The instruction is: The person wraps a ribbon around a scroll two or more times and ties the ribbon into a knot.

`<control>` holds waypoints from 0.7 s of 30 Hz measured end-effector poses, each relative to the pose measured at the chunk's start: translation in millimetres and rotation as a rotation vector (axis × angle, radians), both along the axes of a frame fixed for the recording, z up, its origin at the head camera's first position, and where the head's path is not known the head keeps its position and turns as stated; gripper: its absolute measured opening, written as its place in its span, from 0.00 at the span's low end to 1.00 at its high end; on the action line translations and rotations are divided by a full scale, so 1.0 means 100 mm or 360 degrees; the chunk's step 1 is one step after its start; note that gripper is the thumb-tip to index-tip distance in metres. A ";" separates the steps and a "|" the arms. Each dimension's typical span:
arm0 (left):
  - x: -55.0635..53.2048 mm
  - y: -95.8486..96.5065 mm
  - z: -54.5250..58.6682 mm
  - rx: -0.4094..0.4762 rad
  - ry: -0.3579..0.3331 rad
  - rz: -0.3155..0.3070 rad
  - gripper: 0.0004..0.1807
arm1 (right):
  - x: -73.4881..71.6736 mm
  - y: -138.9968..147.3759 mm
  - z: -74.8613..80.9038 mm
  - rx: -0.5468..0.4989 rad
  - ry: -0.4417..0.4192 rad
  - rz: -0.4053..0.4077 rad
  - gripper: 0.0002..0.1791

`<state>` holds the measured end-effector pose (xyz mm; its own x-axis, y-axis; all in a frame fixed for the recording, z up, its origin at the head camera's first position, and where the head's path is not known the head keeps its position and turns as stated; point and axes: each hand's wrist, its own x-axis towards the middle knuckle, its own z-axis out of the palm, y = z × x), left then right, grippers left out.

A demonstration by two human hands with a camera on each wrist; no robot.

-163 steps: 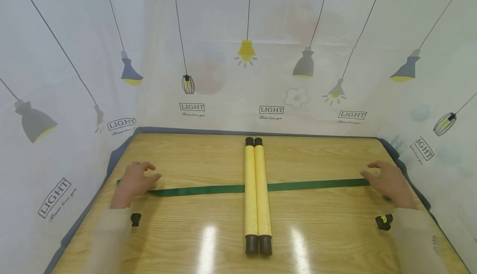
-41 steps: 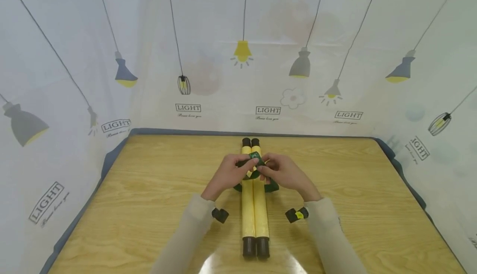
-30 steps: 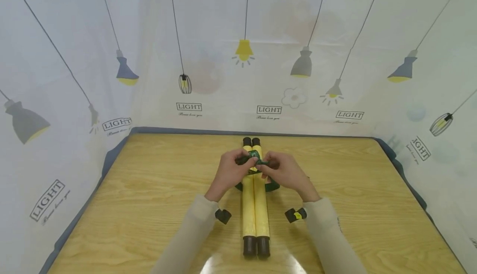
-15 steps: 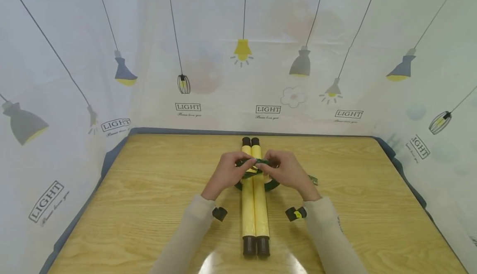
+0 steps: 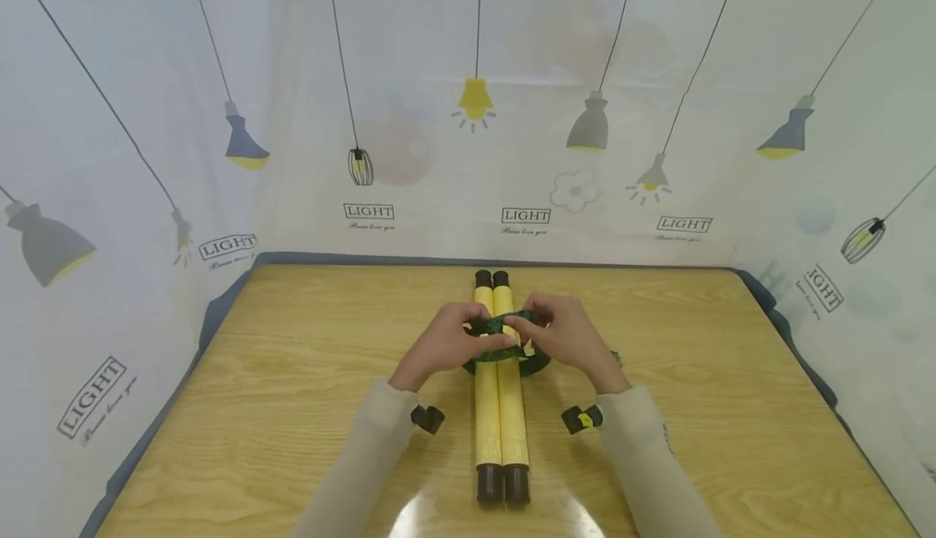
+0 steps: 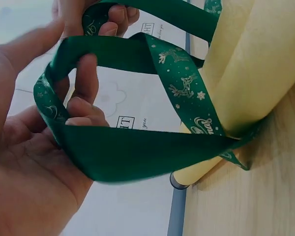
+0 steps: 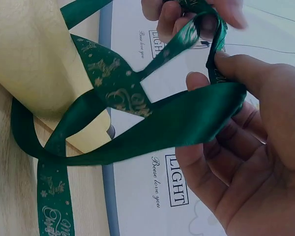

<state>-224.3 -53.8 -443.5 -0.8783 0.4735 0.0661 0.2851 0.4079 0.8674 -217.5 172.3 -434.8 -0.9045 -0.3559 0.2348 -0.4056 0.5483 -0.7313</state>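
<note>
A green ribbon with gold print (image 6: 184,83) runs around two yellow rolls with dark brown end caps (image 5: 500,416), which lie side by side on the table. Above the rolls, my left hand (image 5: 444,339) has its fingers curled in a loop of the ribbon, its thumb stretched along the lower band. Across from it, my right hand (image 5: 566,333) holds another bend of ribbon between thumb and curled fingers. In the right wrist view, bands of ribbon (image 7: 187,118) cross between the hands and the rolls. The exact crossing at the fingertips is partly hidden.
The wooden table (image 5: 329,318) ends at a white cloth wall (image 5: 446,229) printed with lamps, at the back and both sides. A ribbon end (image 5: 617,357) pokes out beside the right wrist. Small dark cameras (image 5: 427,419) sit at both wrists.
Earlier the ribbon lay straight beneath the rolls, hands apart near its ends. Both hands have since come together above the rolls with it. In the last half second, the ribbon between them has spread into wider loops.
</note>
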 end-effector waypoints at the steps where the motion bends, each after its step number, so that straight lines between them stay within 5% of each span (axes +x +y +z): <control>1: 0.01 0.00 0.00 -0.0004 -0.0001 0.0002 0.19 | 0.00 0.00 0.00 0.0000 -0.0005 0.0001 0.12; 10: 0.01 0.00 -0.01 0.0017 0.0202 -0.0035 0.08 | -0.01 0.00 -0.01 0.0016 -0.0020 0.0019 0.14; 21: -0.03 -0.05 0.02 0.0009 0.0758 0.0132 0.05 | 0.00 0.04 0.01 0.0031 -0.0033 -0.0029 0.17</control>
<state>-227.1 -58.9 -441.2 -0.7845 0.4018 0.4723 0.6179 0.4417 0.6505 -217.9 176.6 -434.1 -0.9156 -0.3433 0.2095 -0.3803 0.5696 -0.7287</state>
